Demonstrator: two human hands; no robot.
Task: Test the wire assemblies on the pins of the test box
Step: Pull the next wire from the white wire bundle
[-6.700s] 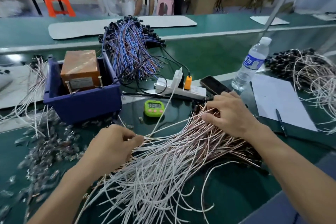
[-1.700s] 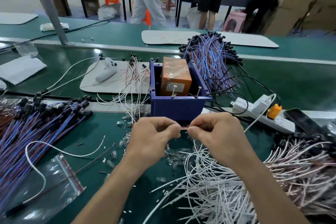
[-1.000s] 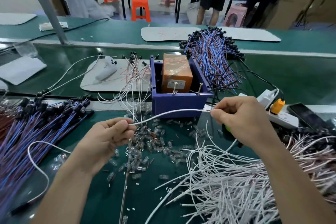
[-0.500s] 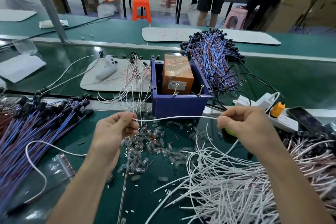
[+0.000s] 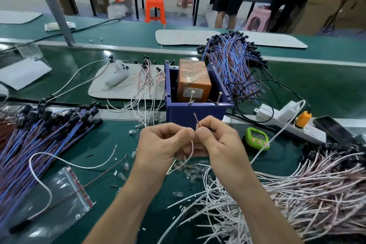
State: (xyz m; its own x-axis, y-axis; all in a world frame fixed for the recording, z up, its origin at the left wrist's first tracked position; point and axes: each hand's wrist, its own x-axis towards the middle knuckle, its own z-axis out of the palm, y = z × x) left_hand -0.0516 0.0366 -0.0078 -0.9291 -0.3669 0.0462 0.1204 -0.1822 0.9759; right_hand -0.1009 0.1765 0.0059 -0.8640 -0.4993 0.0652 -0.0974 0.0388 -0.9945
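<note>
Bare copper, a short stripped wire end (image 5: 194,118), poked up between the pinched fingertips of the right hand (image 5: 218,141) at the centre of the frame, while the left hand (image 5: 162,144) closed thumb and forefinger on the same thin wire assembly (image 5: 191,151), whose loop sagged below the knuckles. Both hands were clamped on that one wire, held just in front of the blue bin (image 5: 195,112). Inside the bin, just above centre, sat the orange test box (image 5: 194,83), with two metal pins (image 5: 191,97) leaning up at the bin's near edge, apart from the wire. The step in hand appeared to be readying the ends for a contact check; the next move would likely call for spreading the two ends and touching one to each pin. At lower right lay a heap of white and pinkish wires (image 5: 287,194), probably awaiting their turn. Blue and red wire bundles (image 5: 39,136) filled the left edge, and another bundle (image 5: 231,65) fanned out behind the bin. A green timer (image 5: 256,137) and a white power strip (image 5: 289,120) sat right of centre on the green bench (image 5: 316,85).
</note>
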